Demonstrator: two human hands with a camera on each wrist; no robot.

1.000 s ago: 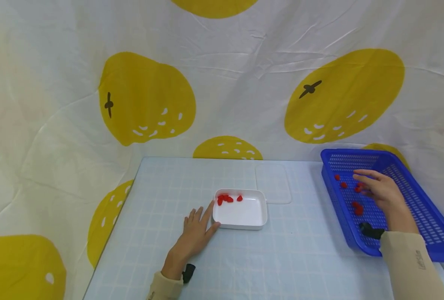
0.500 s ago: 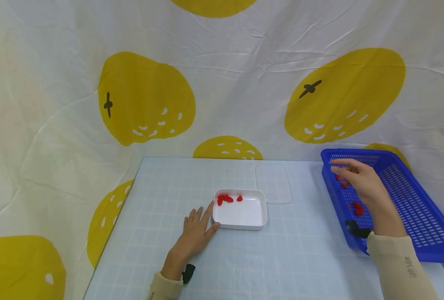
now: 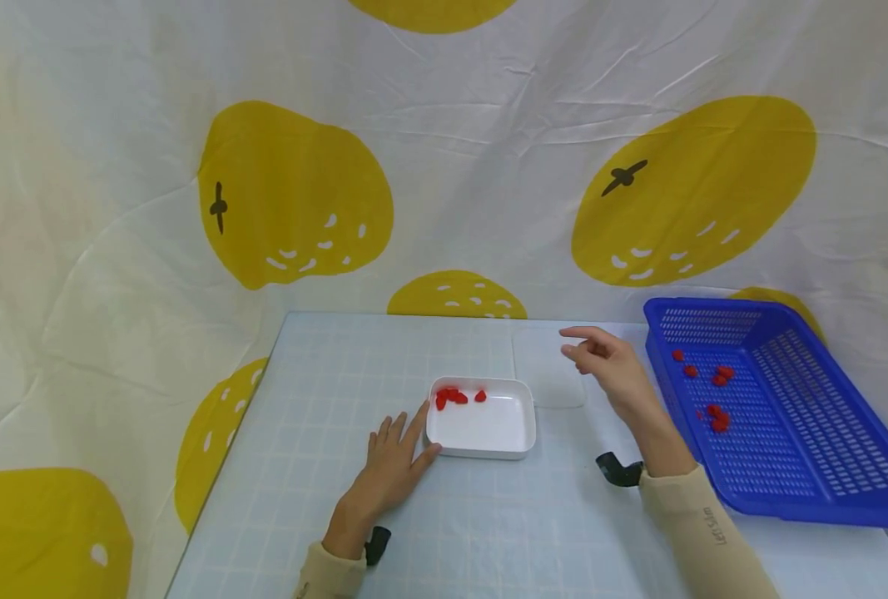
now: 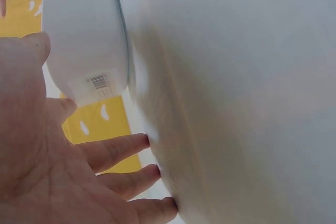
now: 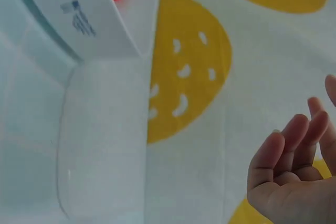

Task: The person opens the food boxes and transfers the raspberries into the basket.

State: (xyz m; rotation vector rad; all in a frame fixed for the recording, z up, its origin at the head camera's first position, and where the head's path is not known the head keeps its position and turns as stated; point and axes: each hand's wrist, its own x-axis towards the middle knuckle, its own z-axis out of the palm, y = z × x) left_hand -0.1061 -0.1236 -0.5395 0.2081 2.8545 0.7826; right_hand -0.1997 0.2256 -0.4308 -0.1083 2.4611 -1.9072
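From where I stand, the left hand [image 3: 391,470] comes first, set on the pale checked desk [image 3: 324,374]. Its fingers are spread and relaxed, gripping nothing; index finger and thumb reach the left end of a shallow white tray [image 3: 481,433] and seem to rest against it, and the other fingertips sit on the desk.

The tray comes next, its long axis running left to right. Inside, a small cluster of red pieces [image 3: 453,393] fills the far left corner, and a lone red piece [image 3: 480,396] sits a little to the right by the far wall. The rest of the tray's floor is bare.

Just right of the tray lies a clear flat sheet, perhaps its lid [image 3: 548,378]. Over that sheet's right side hangs the right hand [image 3: 614,370], index finger reaching left above the thumb, the others bent. I cannot tell whether those fingertips pinch anything; no piece shows between them.

The relation that counts, to my eye: the tray lies left of the right hand's fingers and nearer the person, a short way apart, while the left hand is at its edge.

At the far right stands a blue basket [image 3: 766,449], slanting from far left to near right, with scattered red bits [image 3: 719,420] along its left side.
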